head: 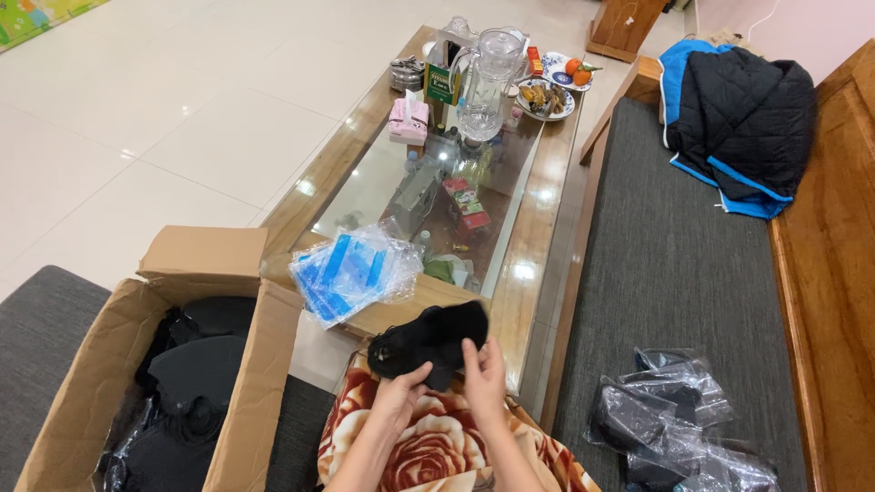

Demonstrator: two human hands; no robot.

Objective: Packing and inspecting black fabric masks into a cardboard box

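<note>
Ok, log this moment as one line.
left hand: holds black fabric piece | right hand: holds same | cardboard box: beside, open

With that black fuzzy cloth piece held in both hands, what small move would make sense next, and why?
Probably reach the left hand toward the stack of clear and blue plastic bags on the glass-topped wooden table. The black fuzzy cloth piece is bare, also gripped by the right hand, while bagged dark pieces lie on the grey bench cushion.

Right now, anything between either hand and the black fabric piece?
No. Both the left hand and the right hand already grip the black fabric piece directly, above the rose-patterned cloth. The stack of clear bags lies apart on the table.
</note>
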